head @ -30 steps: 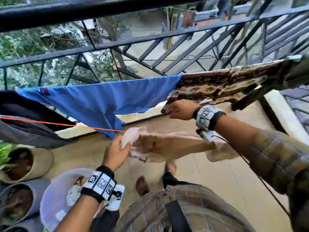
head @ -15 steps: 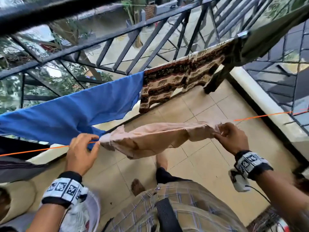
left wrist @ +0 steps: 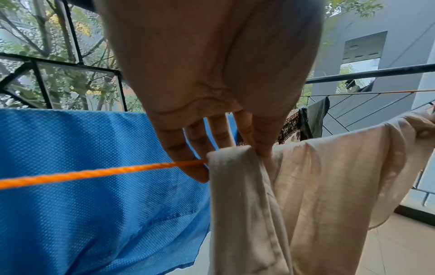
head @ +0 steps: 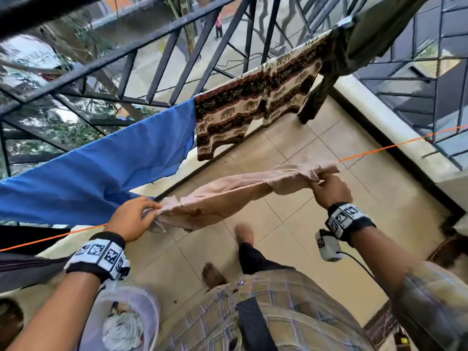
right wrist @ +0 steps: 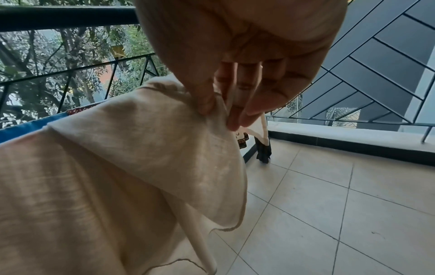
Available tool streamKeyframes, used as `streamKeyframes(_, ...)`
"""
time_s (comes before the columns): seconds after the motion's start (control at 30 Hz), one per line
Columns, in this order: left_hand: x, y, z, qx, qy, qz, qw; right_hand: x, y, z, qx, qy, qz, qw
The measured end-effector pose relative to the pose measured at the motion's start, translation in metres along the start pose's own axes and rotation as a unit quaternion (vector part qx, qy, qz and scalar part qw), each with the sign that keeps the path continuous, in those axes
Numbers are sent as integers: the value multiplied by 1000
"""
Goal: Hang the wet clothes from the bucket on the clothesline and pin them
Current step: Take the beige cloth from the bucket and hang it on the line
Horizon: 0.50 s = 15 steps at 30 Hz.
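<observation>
Your left hand [head: 131,219] and right hand [head: 329,190] each pinch an end of the pale beige thin cloth [head: 235,191], draped over the orange cord clothesline [head: 395,145] mid-frame. No pin shows yet; the translucent white bucket [head: 149,307], lower left, still holds laundry.

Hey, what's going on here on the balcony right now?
A person is hanging laundry. Both hands are spreading a beige garment along the orange clothesline: the left hand pinches one end, the right hand the other. No pin shows on it. A blue cloth and a patterned cloth hang on the railing behind. The bucket sits below with more clothes.
</observation>
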<state>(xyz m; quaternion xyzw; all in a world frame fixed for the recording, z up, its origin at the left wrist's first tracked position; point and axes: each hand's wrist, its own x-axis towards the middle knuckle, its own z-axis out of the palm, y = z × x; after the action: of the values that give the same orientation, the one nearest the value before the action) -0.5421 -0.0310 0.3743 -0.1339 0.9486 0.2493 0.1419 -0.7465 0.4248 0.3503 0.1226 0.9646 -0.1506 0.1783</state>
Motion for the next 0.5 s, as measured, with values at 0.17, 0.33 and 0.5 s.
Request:
streamKeyframes(0.17, -3, 1, 0, -11, 11, 3, 1000, -2, 7, -7, 91, 53, -64, 992)
streamKeyframes(0.33, -8, -1, 0, -23, 1, 3, 1000, -6, 16, -37, 273, 109, -53, 954)
streamKeyframes(0.5, -19, 1, -4, -80, 8, -3, 997, 28, 7, -103, 271, 159, -79, 946)
